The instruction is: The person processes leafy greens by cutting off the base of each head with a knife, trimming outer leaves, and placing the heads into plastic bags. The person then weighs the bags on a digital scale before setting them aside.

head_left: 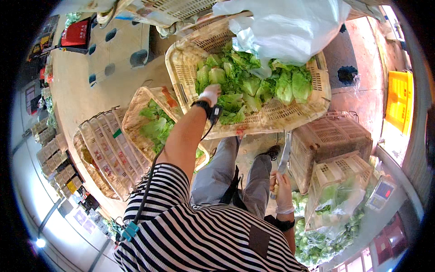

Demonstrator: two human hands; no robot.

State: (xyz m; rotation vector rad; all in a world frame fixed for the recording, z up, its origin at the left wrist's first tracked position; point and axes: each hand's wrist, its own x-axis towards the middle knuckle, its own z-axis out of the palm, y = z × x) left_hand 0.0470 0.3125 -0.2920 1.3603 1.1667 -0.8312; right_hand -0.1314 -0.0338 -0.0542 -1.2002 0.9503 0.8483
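A large dirty cream plastic crate (181,90) of leafy green lettuce (253,85) stands in front of me. My left hand (210,93), in a pale glove, reaches over its near left side and touches the lettuce. Its fingertips are partly lost among the leaves, so its grip is unclear. Lower on the right, my right hand (282,192) is closed round the handle of a knife (285,154), blade pointing up and away, beside the crate. A translucent plastic bag (290,27) drapes over the crate's far right part and covers some lettuce.
On the left are a smaller crate of lettuce (156,120) and a tipped white crate (108,140). Brown crates (333,136) stand close at right, with bagged greens (333,235) below them. A yellow crate (399,102) is farther right, a red box (76,34) far left.
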